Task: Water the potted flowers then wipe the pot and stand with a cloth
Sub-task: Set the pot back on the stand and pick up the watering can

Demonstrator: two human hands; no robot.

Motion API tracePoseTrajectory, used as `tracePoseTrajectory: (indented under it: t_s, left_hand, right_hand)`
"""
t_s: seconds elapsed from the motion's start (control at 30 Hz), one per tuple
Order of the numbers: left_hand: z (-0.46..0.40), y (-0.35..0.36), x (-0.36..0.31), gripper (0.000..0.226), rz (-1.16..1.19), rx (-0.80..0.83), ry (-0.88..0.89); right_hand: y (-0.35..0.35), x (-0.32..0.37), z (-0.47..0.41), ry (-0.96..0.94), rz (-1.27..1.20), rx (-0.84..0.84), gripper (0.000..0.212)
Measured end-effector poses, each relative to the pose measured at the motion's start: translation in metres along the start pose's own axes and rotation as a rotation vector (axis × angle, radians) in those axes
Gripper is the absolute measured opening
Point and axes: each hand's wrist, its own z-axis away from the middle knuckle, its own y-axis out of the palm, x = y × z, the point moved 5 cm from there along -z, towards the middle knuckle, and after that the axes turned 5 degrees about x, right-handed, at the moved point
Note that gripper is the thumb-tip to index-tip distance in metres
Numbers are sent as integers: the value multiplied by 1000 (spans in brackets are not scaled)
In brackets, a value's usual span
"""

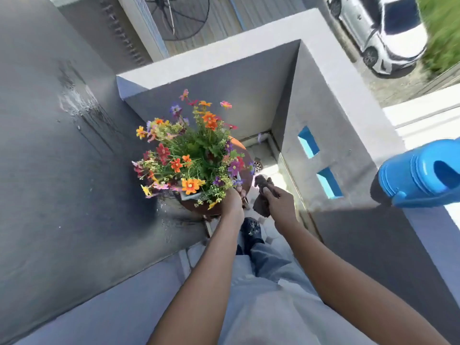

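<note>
A bunch of orange, red, purple and yellow flowers (191, 155) fills a pot (191, 195) whose pale rim shows just below the blooms. The pot rests on a round brown stand (245, 155) in a grey balcony corner. My left hand (232, 201) grips the near edge of the pot, partly under the leaves. My right hand (278, 204) is closed around a dark brown cloth (262, 192), held just right of the pot and apart from it. A blue watering can (420, 174) sits on the wall top at the right.
Grey walls (62, 158) close in on the left and back, with water stains on the left one. The right parapet (331, 135) has two blue-edged openings. A floor drain (258, 165) lies behind the stand. My dark shoe (251, 231) stands below. A white car (388, 33) is parked outside.
</note>
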Motion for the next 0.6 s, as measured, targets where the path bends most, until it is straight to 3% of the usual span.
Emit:
tracePoseTrajectory:
  t_s: [0.3, 0.47, 0.6]
  left_hand:
    - [1, 7, 34, 42, -132, 33, -18]
    - [34, 28, 39, 24, -309, 152, 29]
    - [87, 84, 45, 10, -462, 363, 108]
  right_hand:
    - [-70, 14, 77, -12, -130, -117, 27]
    - [-121, 68, 126, -135, -274, -180, 22]
    - [-176, 111, 164, -272, -390, -259, 21]
